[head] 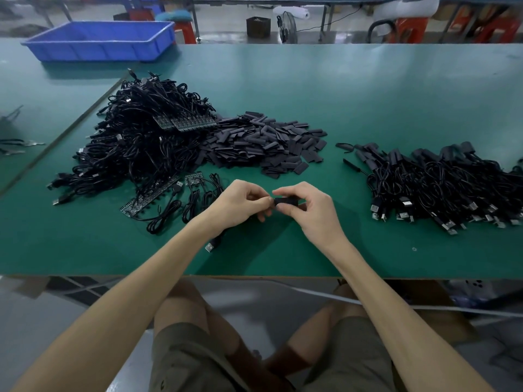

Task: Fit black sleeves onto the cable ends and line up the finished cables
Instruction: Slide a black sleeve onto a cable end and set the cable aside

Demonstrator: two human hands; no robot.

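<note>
Over the middle of the green bench (pixel 283 80), toward its near edge, the right hand (pixel 308 210) is pinching a short matte black sleeve (pixel 285 201), its long axis running parallel to that edge. The left hand (pixel 240 203) is pinching at the sleeve's left mouth. A thin cable (pixel 217 241) is trailing under the left wrist, silver plug pointing nearward. Flat loose sleeves (pixel 263 142) are heaping mid-bench, between tangled cables (pixel 147 131) leftward and sleeved cables (pixel 441 182) rightward
</note>
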